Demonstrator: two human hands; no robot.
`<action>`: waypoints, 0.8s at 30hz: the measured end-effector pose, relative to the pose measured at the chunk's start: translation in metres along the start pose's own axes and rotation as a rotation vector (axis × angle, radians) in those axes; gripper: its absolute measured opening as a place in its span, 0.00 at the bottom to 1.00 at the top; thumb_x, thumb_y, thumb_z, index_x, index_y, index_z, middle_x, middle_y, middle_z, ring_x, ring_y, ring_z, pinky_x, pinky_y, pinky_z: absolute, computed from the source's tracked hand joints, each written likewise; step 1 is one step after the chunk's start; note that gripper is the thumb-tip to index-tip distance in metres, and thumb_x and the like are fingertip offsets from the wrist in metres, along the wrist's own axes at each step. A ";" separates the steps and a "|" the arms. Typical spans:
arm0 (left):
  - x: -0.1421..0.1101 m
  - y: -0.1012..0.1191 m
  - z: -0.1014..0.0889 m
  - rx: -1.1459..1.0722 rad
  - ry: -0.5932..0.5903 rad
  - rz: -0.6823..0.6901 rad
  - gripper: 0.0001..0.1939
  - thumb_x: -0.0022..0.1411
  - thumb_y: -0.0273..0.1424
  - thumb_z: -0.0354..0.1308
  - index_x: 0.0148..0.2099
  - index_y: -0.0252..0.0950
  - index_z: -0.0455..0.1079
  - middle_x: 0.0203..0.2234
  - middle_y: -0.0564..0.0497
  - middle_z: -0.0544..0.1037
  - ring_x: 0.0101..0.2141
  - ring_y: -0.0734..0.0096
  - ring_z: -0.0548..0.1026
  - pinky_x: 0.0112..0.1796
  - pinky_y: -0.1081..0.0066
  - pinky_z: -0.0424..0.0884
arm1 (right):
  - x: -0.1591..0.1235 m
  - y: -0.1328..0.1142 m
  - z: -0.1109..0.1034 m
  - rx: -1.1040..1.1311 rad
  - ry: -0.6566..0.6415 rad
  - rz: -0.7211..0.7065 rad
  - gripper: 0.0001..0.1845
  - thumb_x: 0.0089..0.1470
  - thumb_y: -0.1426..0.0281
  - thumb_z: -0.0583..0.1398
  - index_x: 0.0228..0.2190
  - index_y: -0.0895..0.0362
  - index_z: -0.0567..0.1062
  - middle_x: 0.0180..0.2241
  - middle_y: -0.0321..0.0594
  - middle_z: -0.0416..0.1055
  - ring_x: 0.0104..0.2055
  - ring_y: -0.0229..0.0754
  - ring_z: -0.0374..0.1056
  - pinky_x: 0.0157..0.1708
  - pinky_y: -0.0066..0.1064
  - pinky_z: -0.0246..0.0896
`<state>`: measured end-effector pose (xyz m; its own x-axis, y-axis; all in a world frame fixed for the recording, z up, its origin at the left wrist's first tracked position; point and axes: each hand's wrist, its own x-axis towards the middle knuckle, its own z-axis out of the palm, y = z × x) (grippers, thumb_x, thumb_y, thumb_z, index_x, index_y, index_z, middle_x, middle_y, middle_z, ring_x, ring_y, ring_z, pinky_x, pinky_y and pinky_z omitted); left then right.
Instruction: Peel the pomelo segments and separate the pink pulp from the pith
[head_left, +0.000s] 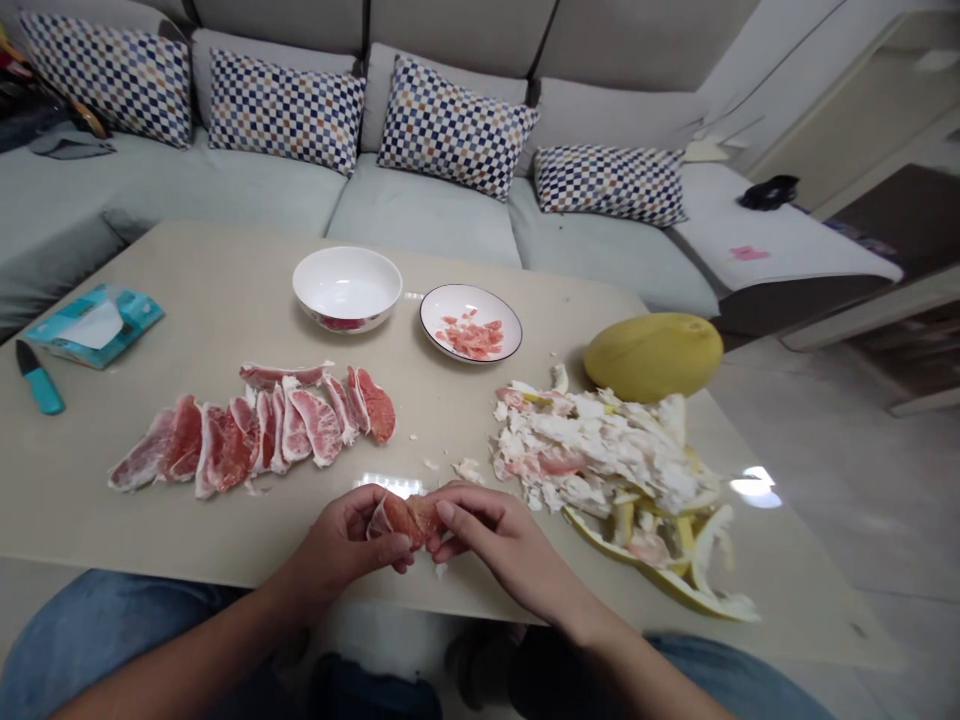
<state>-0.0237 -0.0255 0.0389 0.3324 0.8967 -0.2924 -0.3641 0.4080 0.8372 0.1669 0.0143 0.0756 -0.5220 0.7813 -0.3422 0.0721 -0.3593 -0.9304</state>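
Both hands hold one pomelo segment [399,518] just above the table's near edge. My left hand [346,540] grips its left end, thumb on top and fingers behind. At the right end, my right hand [491,535] pinches the flesh between thumb and fingers. Pink pulp shows between the hands, with pale membrane on the left side. A row of pomelo segments [307,425] lies to the left, most with white membrane on them. Right of my hands sits a heap of white pith and peel [600,455]. A white plate [431,325] farther back carries pink pulp pieces [474,337].
A white bowl [345,285] stands left of the plate. A whole yellow pomelo [652,355] rests behind the peel heap. At the far left lie a blue tissue pack [127,325] and a teal-handled knife [43,385]. A sofa with checked cushions [457,125] lines the table's far side.
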 end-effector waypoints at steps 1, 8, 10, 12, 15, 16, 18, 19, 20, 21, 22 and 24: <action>0.000 0.000 0.000 0.004 0.002 -0.001 0.11 0.52 0.33 0.68 0.32 0.34 0.70 0.26 0.51 0.76 0.27 0.73 0.72 0.31 0.72 0.69 | 0.001 0.001 0.000 0.022 0.006 0.018 0.19 0.54 0.55 0.62 0.35 0.59 0.79 0.26 0.38 0.73 0.28 0.36 0.70 0.33 0.29 0.70; 0.002 -0.003 -0.002 0.027 0.041 0.019 0.10 0.54 0.32 0.66 0.37 0.34 0.71 0.29 0.51 0.77 0.30 0.73 0.73 0.34 0.71 0.70 | 0.007 0.012 0.001 0.194 0.086 0.068 0.19 0.52 0.55 0.63 0.32 0.59 0.78 0.27 0.38 0.70 0.31 0.37 0.66 0.30 0.27 0.67; 0.003 -0.004 -0.003 0.010 0.047 0.031 0.10 0.54 0.32 0.66 0.37 0.34 0.71 0.31 0.51 0.77 0.32 0.72 0.73 0.36 0.70 0.71 | 0.008 0.014 0.002 0.244 0.111 0.072 0.18 0.52 0.55 0.63 0.32 0.59 0.78 0.27 0.38 0.69 0.31 0.37 0.65 0.29 0.26 0.65; 0.004 -0.006 -0.003 -0.011 0.064 0.032 0.10 0.55 0.32 0.66 0.37 0.34 0.71 0.32 0.51 0.76 0.33 0.72 0.73 0.37 0.69 0.71 | 0.009 0.016 0.004 0.281 0.139 0.067 0.18 0.51 0.56 0.64 0.31 0.59 0.77 0.27 0.37 0.68 0.30 0.36 0.63 0.28 0.25 0.63; 0.006 -0.008 -0.005 -0.036 0.097 0.011 0.11 0.55 0.32 0.66 0.39 0.35 0.71 0.32 0.51 0.76 0.34 0.73 0.73 0.39 0.69 0.71 | 0.011 0.018 0.005 0.324 0.158 0.052 0.17 0.52 0.56 0.64 0.32 0.59 0.77 0.25 0.36 0.67 0.29 0.35 0.61 0.27 0.24 0.60; 0.006 -0.008 -0.005 -0.047 0.104 0.003 0.11 0.55 0.32 0.66 0.40 0.35 0.71 0.32 0.51 0.76 0.34 0.73 0.73 0.39 0.70 0.71 | 0.011 0.019 0.006 0.347 0.151 0.049 0.17 0.52 0.56 0.64 0.32 0.59 0.77 0.25 0.35 0.66 0.28 0.34 0.61 0.27 0.24 0.60; 0.007 -0.009 -0.005 -0.074 0.113 -0.011 0.11 0.55 0.33 0.66 0.40 0.35 0.71 0.32 0.52 0.75 0.34 0.73 0.73 0.39 0.71 0.71 | 0.012 0.022 0.006 0.422 0.114 0.047 0.17 0.53 0.57 0.64 0.34 0.59 0.77 0.26 0.35 0.66 0.28 0.33 0.59 0.27 0.23 0.58; 0.007 -0.009 -0.005 -0.089 0.117 -0.015 0.10 0.55 0.33 0.66 0.38 0.35 0.71 0.32 0.52 0.75 0.34 0.74 0.73 0.39 0.71 0.71 | 0.012 0.022 0.006 0.472 0.095 0.048 0.16 0.53 0.58 0.64 0.35 0.59 0.77 0.27 0.35 0.66 0.28 0.32 0.59 0.27 0.22 0.58; 0.007 -0.009 -0.004 -0.109 0.124 -0.020 0.10 0.55 0.33 0.66 0.38 0.35 0.71 0.32 0.52 0.75 0.34 0.74 0.73 0.39 0.71 0.71 | 0.012 0.023 0.007 0.525 0.077 0.053 0.15 0.53 0.59 0.64 0.35 0.59 0.77 0.28 0.35 0.66 0.28 0.31 0.59 0.27 0.22 0.58; 0.006 -0.009 -0.004 -0.131 0.134 -0.025 0.11 0.55 0.33 0.66 0.38 0.35 0.71 0.33 0.52 0.75 0.34 0.74 0.74 0.39 0.70 0.71 | 0.012 0.023 0.007 0.576 0.062 0.061 0.14 0.52 0.60 0.65 0.35 0.59 0.77 0.29 0.35 0.67 0.28 0.31 0.59 0.28 0.21 0.58; 0.006 -0.008 -0.003 -0.152 0.143 -0.032 0.12 0.55 0.33 0.66 0.40 0.36 0.71 0.33 0.52 0.75 0.33 0.74 0.74 0.39 0.70 0.71 | 0.012 0.024 0.007 0.615 0.050 0.070 0.14 0.52 0.61 0.66 0.35 0.59 0.77 0.30 0.35 0.67 0.28 0.31 0.59 0.28 0.21 0.58; 0.005 -0.007 -0.002 -0.180 0.155 -0.049 0.17 0.55 0.33 0.66 0.46 0.38 0.69 0.32 0.53 0.75 0.33 0.73 0.74 0.39 0.68 0.71 | 0.013 0.024 0.007 0.641 0.033 0.076 0.13 0.52 0.63 0.66 0.35 0.59 0.76 0.30 0.35 0.67 0.29 0.31 0.59 0.28 0.22 0.58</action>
<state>-0.0213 -0.0235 0.0305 0.2215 0.8848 -0.4099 -0.5043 0.4637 0.7285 0.1557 0.0120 0.0502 -0.5081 0.7535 -0.4172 -0.4197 -0.6395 -0.6441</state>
